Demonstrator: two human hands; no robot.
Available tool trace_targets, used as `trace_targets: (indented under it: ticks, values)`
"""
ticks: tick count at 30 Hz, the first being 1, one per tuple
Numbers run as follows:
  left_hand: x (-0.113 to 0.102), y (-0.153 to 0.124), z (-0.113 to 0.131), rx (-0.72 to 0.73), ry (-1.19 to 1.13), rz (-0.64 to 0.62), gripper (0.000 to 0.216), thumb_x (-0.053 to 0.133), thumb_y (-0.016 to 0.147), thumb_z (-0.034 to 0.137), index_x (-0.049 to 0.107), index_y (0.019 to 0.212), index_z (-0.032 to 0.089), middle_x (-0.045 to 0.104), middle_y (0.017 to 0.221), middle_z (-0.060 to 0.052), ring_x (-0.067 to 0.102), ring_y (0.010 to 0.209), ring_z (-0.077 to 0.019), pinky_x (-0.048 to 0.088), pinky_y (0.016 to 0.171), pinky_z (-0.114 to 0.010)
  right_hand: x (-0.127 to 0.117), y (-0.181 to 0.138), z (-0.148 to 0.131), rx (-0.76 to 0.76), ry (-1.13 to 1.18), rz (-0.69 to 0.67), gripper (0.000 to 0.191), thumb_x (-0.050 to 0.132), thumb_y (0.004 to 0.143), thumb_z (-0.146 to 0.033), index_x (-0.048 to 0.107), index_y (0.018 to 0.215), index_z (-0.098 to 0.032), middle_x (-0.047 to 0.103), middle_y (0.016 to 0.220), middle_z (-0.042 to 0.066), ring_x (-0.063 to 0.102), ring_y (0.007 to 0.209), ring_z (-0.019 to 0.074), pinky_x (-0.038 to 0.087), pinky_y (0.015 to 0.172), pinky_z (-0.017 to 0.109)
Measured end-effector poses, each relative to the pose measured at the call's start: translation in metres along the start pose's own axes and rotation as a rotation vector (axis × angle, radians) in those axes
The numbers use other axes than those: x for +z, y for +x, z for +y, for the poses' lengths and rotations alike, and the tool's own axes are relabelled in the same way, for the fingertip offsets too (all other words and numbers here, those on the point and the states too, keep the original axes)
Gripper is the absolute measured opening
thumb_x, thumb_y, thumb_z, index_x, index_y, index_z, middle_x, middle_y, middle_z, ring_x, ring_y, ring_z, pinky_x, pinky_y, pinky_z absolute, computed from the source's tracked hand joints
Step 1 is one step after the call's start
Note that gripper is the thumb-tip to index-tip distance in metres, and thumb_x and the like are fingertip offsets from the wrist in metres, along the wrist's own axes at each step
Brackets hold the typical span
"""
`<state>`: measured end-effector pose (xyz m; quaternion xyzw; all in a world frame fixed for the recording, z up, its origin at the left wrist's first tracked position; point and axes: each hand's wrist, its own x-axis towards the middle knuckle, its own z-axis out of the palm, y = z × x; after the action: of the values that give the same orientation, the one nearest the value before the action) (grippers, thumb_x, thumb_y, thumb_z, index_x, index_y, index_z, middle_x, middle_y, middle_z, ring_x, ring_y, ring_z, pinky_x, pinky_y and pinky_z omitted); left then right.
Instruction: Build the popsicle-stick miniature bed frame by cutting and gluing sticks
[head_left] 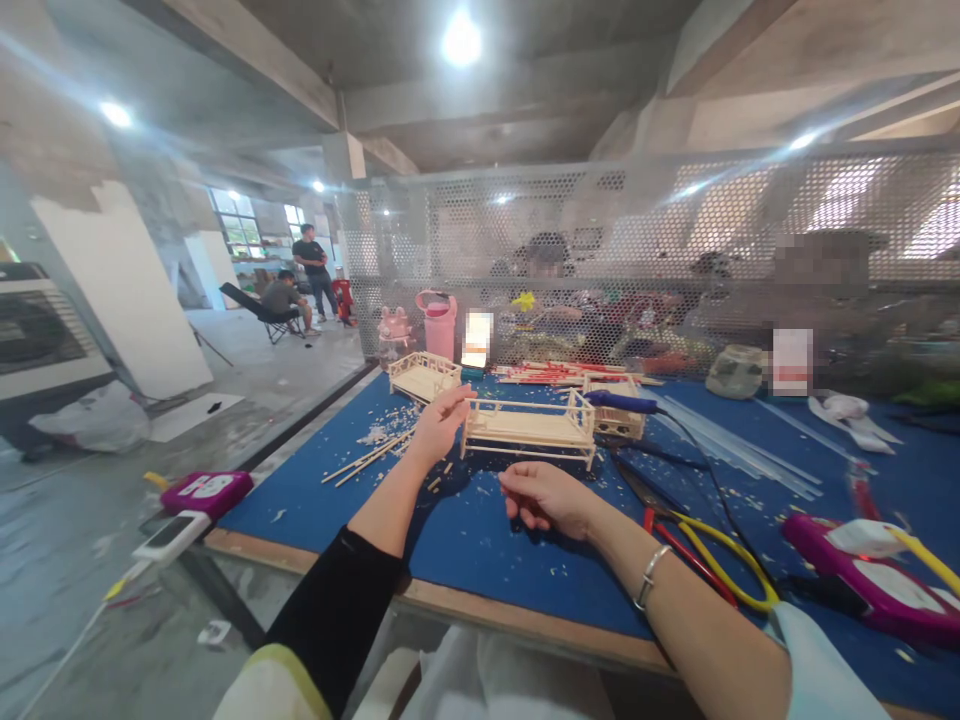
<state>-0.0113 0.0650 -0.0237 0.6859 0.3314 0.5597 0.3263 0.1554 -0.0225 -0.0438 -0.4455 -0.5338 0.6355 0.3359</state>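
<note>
**A:** What are the hands doing?

**B:** The left hand (437, 422) is raised over the table, thumb and fingers pressed together on a thin pale wooden stick (463, 399), held at the head end of a small bed frame built of pale wooden sticks (529, 426). The right hand (545, 497) lies loosely curled on the blue felt-covered table top (480, 540) just in front of the frame; whether it holds anything, I cannot tell.

**B:** The frame stands upright on its legs, mid-table.

**A:** How would it handle?

**B:** Likely very light and brittle; the thin rails could snap at their joints. The flat slatted base looks the safest place to hold.

**A:** And the room around it?

**B:** Loose sticks (369, 458) and chips lie to the left. A dark blue glue gun (621, 402) and its black cord sit close on the right, with yellow-handled pliers (705, 545) nearer. A second stick frame (424, 375) stands behind. The table's wooden front edge (480, 606) is near the forearms; bare felt lies open in front.
</note>
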Motion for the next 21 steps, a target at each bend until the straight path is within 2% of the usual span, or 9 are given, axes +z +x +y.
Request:
trace_targets:
  ticks: [2,5,8,12,15,18,20,21]
  values:
    - [0.000,-0.001,0.001,-0.002,0.013,-0.008,0.023,0.058,0.073,0.028,0.068,0.090,0.015,0.060,0.118,-0.011,0.050,0.114,-0.0224,0.030,0.103,-0.037,-0.001,-0.002,0.000,-0.018,-0.052,-0.059,0.028,0.062,0.070,-0.039,0.047,0.065,-0.016,0.058,0.046,-0.004,0.041,0.029,0.0025,0.023,0.026,0.012]
    - [0.002,-0.003,0.003,-0.007,0.021,-0.025,0.022,0.055,0.075,0.026,0.067,0.089,0.014,0.058,0.120,-0.011,0.050,0.114,-0.0227,0.030,0.102,-0.038,-0.002,-0.005,-0.002,-0.067,-0.089,-0.030,0.037,0.067,0.059,-0.047,0.049,0.066,-0.016,0.058,0.047,-0.005,0.041,0.031,0.0019,0.024,0.028,0.012]
    - [0.004,-0.005,0.006,0.004,0.026,-0.039,0.021,0.053,0.076,0.025,0.066,0.089,0.014,0.056,0.124,-0.011,0.050,0.115,-0.0222,0.030,0.103,-0.037,-0.004,-0.007,-0.005,-0.102,-0.086,0.007,0.040,0.066,0.057,-0.051,0.049,0.068,-0.016,0.056,0.047,-0.006,0.040,0.032,0.0016,0.023,0.030,0.012]
    - [0.002,-0.005,0.004,-0.025,0.063,-0.077,0.019,0.051,0.076,0.021,0.067,0.087,0.015,0.055,0.125,-0.009,0.048,0.118,-0.0212,0.028,0.104,-0.036,-0.007,-0.008,-0.008,-0.085,-0.123,-0.014,0.040,0.066,0.057,-0.052,0.049,0.068,-0.017,0.056,0.048,-0.006,0.041,0.033,0.0019,0.023,0.032,0.013]
    - [0.001,-0.004,-0.003,-0.076,0.098,-0.091,0.019,0.052,0.075,0.019,0.068,0.086,0.016,0.055,0.125,-0.008,0.047,0.118,-0.0214,0.028,0.104,-0.036,-0.007,-0.011,-0.007,-0.037,-0.220,-0.104,0.038,0.065,0.060,-0.050,0.051,0.067,-0.016,0.056,0.047,-0.005,0.040,0.032,0.0018,0.022,0.032,0.014]
    - [0.001,-0.002,-0.011,-0.077,0.093,-0.110,0.021,0.051,0.076,0.019,0.068,0.088,0.017,0.058,0.120,-0.008,0.048,0.117,-0.0213,0.031,0.103,-0.037,-0.009,-0.018,-0.007,0.021,-0.297,-0.256,0.037,0.063,0.062,-0.049,0.053,0.064,-0.014,0.057,0.048,-0.003,0.042,0.033,0.0022,0.023,0.032,0.014]
    - [0.003,-0.001,-0.012,-0.046,0.111,-0.076,0.020,0.052,0.074,0.018,0.067,0.087,0.017,0.060,0.115,-0.008,0.049,0.115,-0.0211,0.030,0.103,-0.037,-0.016,-0.024,-0.009,0.061,-0.326,-0.358,0.035,0.064,0.063,-0.048,0.056,0.066,-0.013,0.060,0.052,-0.001,0.046,0.036,0.0036,0.026,0.033,0.014]
    - [0.003,-0.001,-0.010,-0.029,0.118,-0.031,0.020,0.053,0.073,0.016,0.067,0.088,0.017,0.060,0.114,-0.008,0.049,0.114,-0.0208,0.031,0.102,-0.036,-0.020,-0.028,-0.011,0.055,-0.315,-0.366,0.035,0.065,0.063,-0.047,0.057,0.068,-0.013,0.061,0.053,0.000,0.048,0.038,0.0046,0.028,0.033,0.015]
